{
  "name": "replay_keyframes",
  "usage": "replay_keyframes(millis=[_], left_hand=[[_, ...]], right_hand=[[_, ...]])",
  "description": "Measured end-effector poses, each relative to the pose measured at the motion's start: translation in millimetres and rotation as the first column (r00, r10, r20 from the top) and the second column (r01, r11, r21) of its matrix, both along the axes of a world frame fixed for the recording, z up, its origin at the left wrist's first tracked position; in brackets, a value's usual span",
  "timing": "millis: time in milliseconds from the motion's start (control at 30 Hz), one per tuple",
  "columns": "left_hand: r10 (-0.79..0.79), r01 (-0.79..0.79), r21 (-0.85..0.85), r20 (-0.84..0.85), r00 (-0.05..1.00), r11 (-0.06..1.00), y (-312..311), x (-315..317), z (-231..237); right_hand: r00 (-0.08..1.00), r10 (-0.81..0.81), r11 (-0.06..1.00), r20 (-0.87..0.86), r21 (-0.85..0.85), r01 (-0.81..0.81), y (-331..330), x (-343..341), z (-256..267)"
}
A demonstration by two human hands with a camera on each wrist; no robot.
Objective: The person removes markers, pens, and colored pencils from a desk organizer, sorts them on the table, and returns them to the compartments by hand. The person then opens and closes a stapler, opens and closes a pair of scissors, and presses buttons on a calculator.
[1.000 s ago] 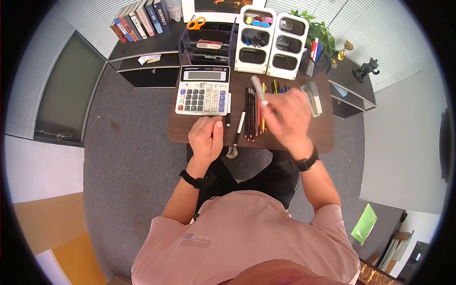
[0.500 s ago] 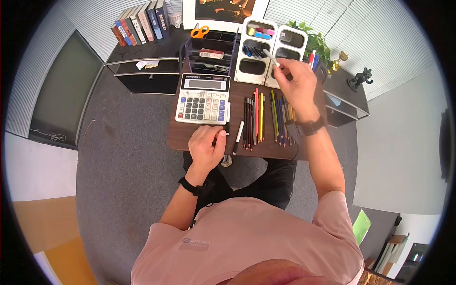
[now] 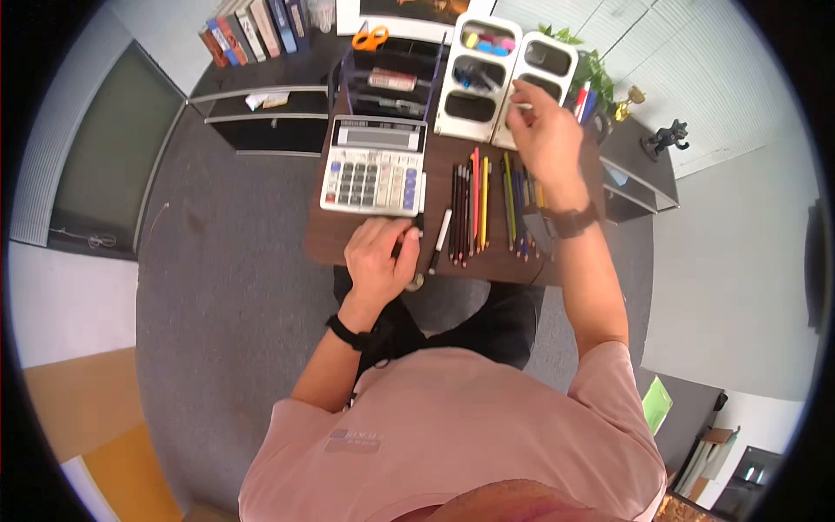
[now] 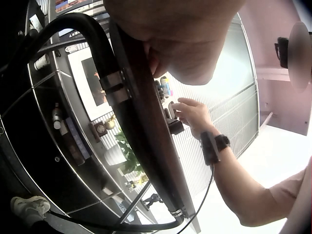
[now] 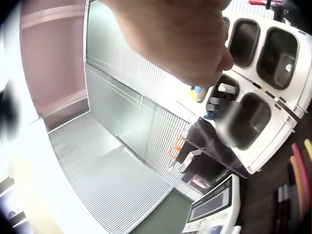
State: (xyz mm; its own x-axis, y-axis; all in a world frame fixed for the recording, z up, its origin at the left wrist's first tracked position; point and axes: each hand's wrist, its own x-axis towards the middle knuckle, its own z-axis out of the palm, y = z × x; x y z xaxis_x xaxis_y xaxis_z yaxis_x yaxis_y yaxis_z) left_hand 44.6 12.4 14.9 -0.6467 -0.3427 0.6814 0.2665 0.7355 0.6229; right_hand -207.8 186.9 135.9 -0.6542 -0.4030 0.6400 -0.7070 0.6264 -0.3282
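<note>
My right hand [image 3: 550, 143] is raised at the white organizer towers, pinching a slim grey-white marker [image 5: 228, 124] that blurs in the right wrist view. The marker points toward the left tower [image 3: 471, 126], whose middle slot holds dark pens and whose top slot holds colourful markers. Loosely curled at the table's front edge, my left hand [image 3: 376, 254] holds nothing. Close to its thumb lies a dark-ended pen [image 3: 420, 224]. A white marker with a black end [image 3: 442, 239] lies just right of that hand.
Rows of pencils [image 3: 461, 213] lie on the dark table, with more pencils [image 3: 518, 209] farther right. A large calculator [image 3: 374, 165] sits at left, before a dark desk organizer [image 3: 391, 83] with orange scissors [image 3: 371, 37]. The second white tower [image 3: 504, 130] stands beside the first.
My right hand has carried the grey-white marker from above the pencils up and forward to the organizer towers. My left hand stays at the table edge.
</note>
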Motion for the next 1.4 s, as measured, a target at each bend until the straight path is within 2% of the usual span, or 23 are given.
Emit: replay_keyframes(millis=[67, 100, 167, 200, 233, 300, 333, 733, 900, 967, 1167, 1400], left_hand=[[-0.014, 0.014, -0.009, -0.022, 1.000, 1.000, -1, -2, 0], [-0.016, 0.016, -0.003, 0.013, 1.000, 1.000, -1, 1, -2], [-0.017, 0.017, 0.001, -0.003, 1.000, 1.000, -3, -1, -4], [-0.016, 0.016, 0.010, 0.003, 1.000, 1.000, -3, -1, -8], [-0.014, 0.014, 0.013, -0.010, 1.000, 1.000, -3, -3, -10], [0.002, -0.002, 0.010, 0.012, 1.000, 1.000, -1, -4, -11], [0.018, -0.018, 0.000, 0.017, 1.000, 1.000, 0, -5, -10], [0.132, -0.119, -0.113, 0.111, 0.985, 0.986, 6, -10, -8], [0.117, -0.100, -0.155, 0.104, 0.988, 0.983, 7, -12, -8], [0.145, -0.124, -0.169, 0.122, 0.982, 0.978, 8, -12, -8], [0.152, -0.127, -0.175, 0.139, 0.979, 0.976, 9, -12, -9], [0.163, -0.136, -0.181, 0.146, 0.976, 0.974, 8, -12, -10]], right_hand=[[0.999, 0.028, 1.000, 0.019, 0.002, -0.028, 10, 23, 1], [0.992, 0.123, 0.992, 0.023, -0.010, -0.123, 17, 35, -1], [0.963, 0.212, 0.977, 0.167, -0.007, -0.214, 27, 65, -6], [0.949, 0.200, 0.970, 0.243, 0.088, -0.227, 33, 79, -8], [0.943, 0.198, 0.969, 0.267, 0.090, -0.229, 37, 90, -15], [0.925, 0.379, 0.894, 0.040, 0.241, -0.377, 43, 106, -29], [0.908, 0.387, 0.883, 0.163, 0.220, -0.416, 48, 112, -42], [0.889, 0.399, 0.845, 0.225, 0.285, -0.452, 30, 157, -70], [0.889, 0.402, 0.834, 0.219, 0.314, -0.454, 30, 161, -78], [0.899, 0.388, 0.851, 0.202, 0.296, -0.434, 32, 164, -83], [0.848, 0.493, 0.825, 0.194, 0.205, -0.527, 37, 168, -86], [0.836, 0.545, 0.823, 0.069, 0.145, -0.548, 32, 177, -98]])
